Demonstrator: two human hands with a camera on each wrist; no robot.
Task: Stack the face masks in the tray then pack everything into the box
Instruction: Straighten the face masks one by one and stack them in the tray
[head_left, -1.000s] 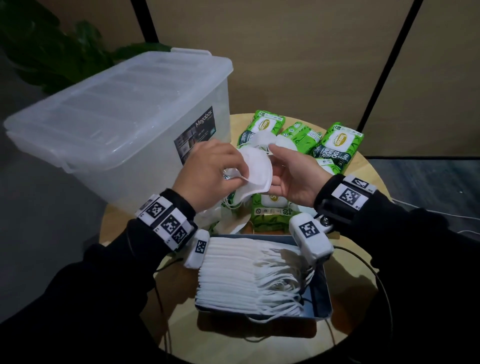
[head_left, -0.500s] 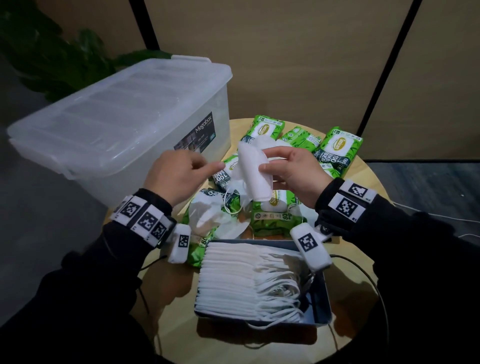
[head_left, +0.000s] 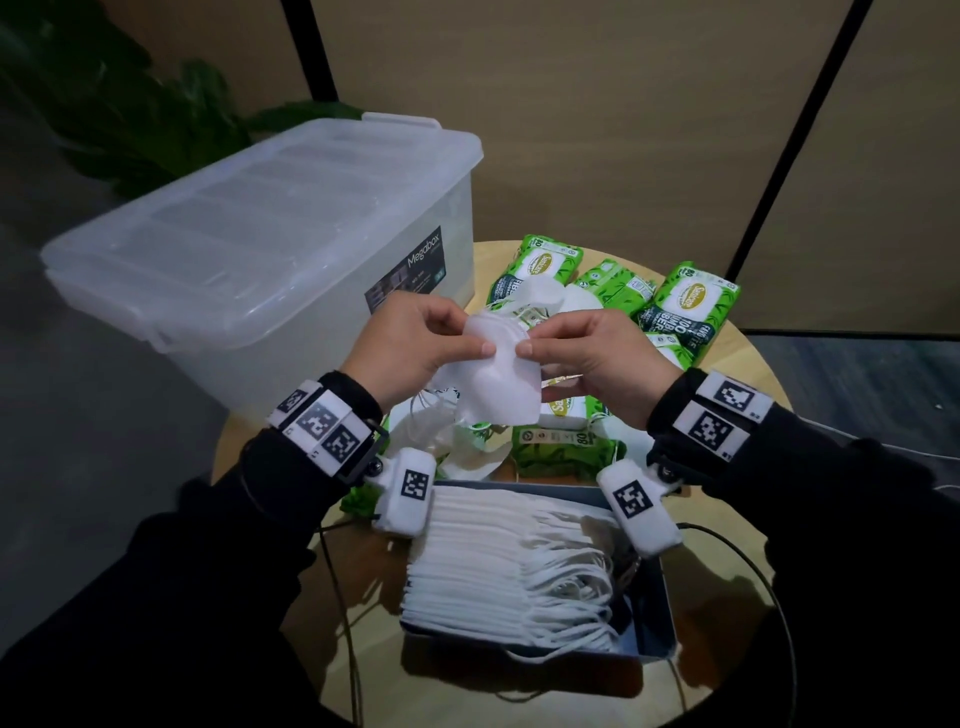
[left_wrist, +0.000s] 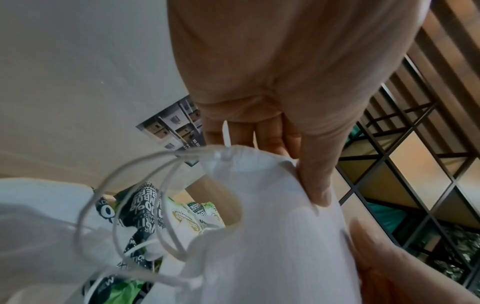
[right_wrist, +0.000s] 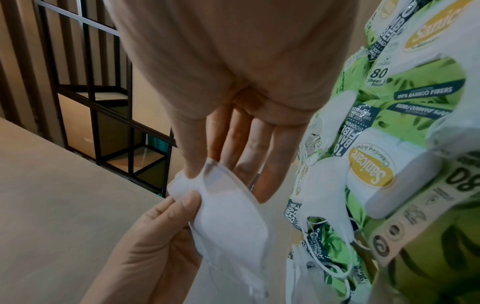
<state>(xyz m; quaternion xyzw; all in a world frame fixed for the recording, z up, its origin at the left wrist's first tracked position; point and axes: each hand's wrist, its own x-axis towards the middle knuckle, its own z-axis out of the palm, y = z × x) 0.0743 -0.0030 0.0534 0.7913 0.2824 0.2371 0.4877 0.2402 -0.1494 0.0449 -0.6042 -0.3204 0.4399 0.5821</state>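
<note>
A folded white face mask (head_left: 498, 382) hangs in the air above the table, held from both sides. My left hand (head_left: 415, 348) pinches its left edge with thumb and fingers, and my right hand (head_left: 592, 353) pinches its right edge. In the left wrist view the mask (left_wrist: 272, 236) trails its ear loops (left_wrist: 135, 197); the right wrist view shows the mask (right_wrist: 228, 224) folded between both thumbs. Below my wrists a dark tray (head_left: 662, 597) holds a stack of several white masks (head_left: 483, 566). The clear plastic box (head_left: 249, 260), lid on, stands at the left.
Several green wet-wipe packs (head_left: 691, 306) and loose white masks (head_left: 447, 441) lie on the round wooden table (head_left: 748, 364) behind the tray. Cables run over the table's near side. A plant (head_left: 130, 114) stands behind the box.
My left hand has come back to the mask and now pinches its left edge. The mask, held upright by the right hand alone before, now lies flatter between both hands.
</note>
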